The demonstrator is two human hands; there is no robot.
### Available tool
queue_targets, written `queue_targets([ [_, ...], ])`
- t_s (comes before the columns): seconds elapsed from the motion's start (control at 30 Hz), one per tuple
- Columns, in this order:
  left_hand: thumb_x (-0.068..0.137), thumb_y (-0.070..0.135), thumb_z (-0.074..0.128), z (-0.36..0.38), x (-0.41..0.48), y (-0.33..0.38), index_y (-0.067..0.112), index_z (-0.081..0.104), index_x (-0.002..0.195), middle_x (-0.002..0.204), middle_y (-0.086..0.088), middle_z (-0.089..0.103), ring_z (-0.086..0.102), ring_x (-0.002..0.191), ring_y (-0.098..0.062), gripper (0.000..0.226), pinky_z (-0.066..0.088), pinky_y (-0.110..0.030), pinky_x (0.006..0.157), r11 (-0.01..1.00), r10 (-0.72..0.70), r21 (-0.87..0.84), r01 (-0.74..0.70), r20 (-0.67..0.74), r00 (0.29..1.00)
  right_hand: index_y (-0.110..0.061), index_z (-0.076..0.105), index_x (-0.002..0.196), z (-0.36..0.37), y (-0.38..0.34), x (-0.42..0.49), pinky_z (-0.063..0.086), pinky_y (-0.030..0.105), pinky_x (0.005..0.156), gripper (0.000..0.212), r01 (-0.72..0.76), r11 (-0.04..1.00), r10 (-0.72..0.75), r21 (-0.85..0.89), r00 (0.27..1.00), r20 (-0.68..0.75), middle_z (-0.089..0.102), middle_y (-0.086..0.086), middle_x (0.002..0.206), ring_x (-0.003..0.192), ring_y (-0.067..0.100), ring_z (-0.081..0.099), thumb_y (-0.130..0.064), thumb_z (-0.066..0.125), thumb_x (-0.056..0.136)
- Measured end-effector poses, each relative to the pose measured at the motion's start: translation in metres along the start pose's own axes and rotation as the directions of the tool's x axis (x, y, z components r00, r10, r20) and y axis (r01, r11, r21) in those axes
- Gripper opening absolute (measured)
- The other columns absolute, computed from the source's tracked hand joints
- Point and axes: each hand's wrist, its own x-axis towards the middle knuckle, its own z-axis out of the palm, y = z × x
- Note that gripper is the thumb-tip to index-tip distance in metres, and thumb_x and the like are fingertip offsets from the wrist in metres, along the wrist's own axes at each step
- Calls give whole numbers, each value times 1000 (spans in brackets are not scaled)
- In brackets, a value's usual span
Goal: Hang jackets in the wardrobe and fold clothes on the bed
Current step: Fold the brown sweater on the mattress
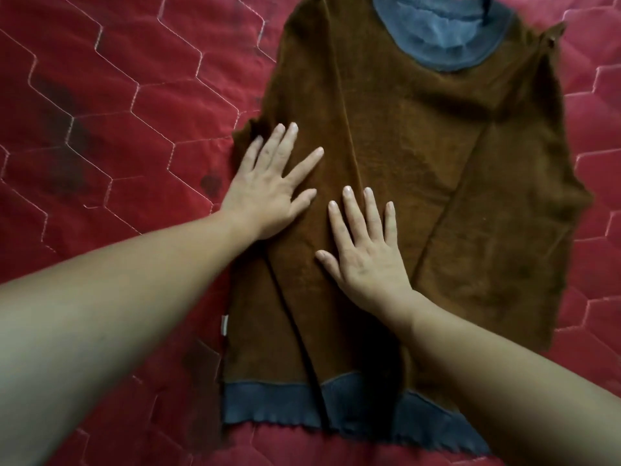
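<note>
Dimly lit red quilted bed (117, 79), pale hexagonal stitching, a few dark blotches.

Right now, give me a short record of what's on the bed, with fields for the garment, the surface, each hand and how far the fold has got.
garment: brown sweater, laid flat, front up
trim: blue-grey collar at the far end, blue-grey hem band at the near end
surface: red quilted bedspread
left hand: flat, fingers spread, pressing the sweater's left side
right hand: flat, fingers straight, pressing the middle
fold state: sleeves folded in over the body; not yet folded end to end
</note>
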Motion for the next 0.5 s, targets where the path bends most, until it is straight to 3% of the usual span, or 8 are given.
queue_targets([
  [0.1, 103, 57, 20, -6, -18, 15, 32, -3, 160, 166, -16, -15, -15, 154, -29, 66, 0, -54, 124, 999, -18, 37, 17, 29, 999, -15, 12, 163, 6, -5, -38, 8, 66, 121, 77, 85, 996, -85, -2, 996, 6, -1, 15, 170, 156, 37, -9, -62, 28, 104],
  [0.17, 102, 55, 28, -3, -47, 37, 28, 4, 161, 167, -17, -10, -9, 155, -30, 69, 6, -56, 124, 996, 82, 28, -83, 34, 996, -13, 15, 163, 9, 0, -71, 10, 67, 121, 77, 140, 990, -140, -2, 990, -3, 4, 16, 170, 157, 34, -3, -59, 34, 104],
  [0.23, 100, 57, 36, 6, -89, 69, 25, 12, 161, 167, -19, -5, -3, 155, -31, 74, 12, -58, 122, 980, 198, -9, -198, 52, 979, -11, 19, 162, 13, 11, -107, 11, 67, 121, 76, 86, 996, -85, 19, 995, -43, 9, 16, 170, 157, 33, 3, -56, 39, 104],
  [0.33, 95, 65, 42, 26, -156, 124, 25, 15, 161, 167, -19, -5, -2, 155, -33, 82, 12, -63, 120, 963, 264, -76, -257, 92, 960, -8, 24, 160, 25, 37, -163, 13, 66, 121, 73, -73, 995, 78, 67, 995, -67, 14, 17, 169, 157, 31, 7, -51, 40, 104],
  [0.5, 84, 84, 38, 53, -219, 168, 39, 10, 160, 166, -21, -8, -9, 153, -40, 93, 7, -75, 113, 957, 291, -37, -289, 160, 943, -15, 24, 161, 57, 60, -236, 11, 70, 119, 76, -60, 997, 63, -47, 996, 67, 4, 16, 170, 157, 34, 1, -61, 31, 101],
])
